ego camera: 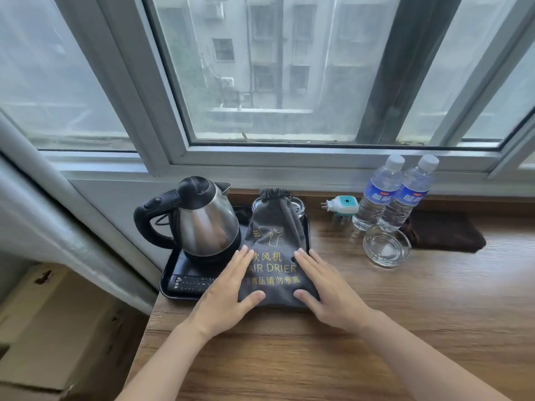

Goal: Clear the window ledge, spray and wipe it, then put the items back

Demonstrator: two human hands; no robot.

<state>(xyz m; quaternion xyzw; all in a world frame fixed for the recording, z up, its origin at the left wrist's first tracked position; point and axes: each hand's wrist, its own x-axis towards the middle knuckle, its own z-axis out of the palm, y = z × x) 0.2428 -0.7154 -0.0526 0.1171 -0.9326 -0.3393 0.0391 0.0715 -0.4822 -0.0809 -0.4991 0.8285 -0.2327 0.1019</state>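
Wood-grain window ledge (376, 328) below alu-frame window (289, 151). Black tray (169, 273) w/ steel kettle (207, 224), remote (191, 283); grey drawstring bag (272, 244), gold "AIR DRIER". I see left hand (228, 296) & right hand (324, 293) flat, fingers straight, touching the bag. Rt: 2 water bottles (396, 195), glass ashtray (386, 246).

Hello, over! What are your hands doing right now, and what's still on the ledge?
Left hand and right hand flat on grey drawstring hair-drier bag, no grip yet. Bag on black tray beside steel kettle. Two water bottles, glass ashtray still on wooden ledge.
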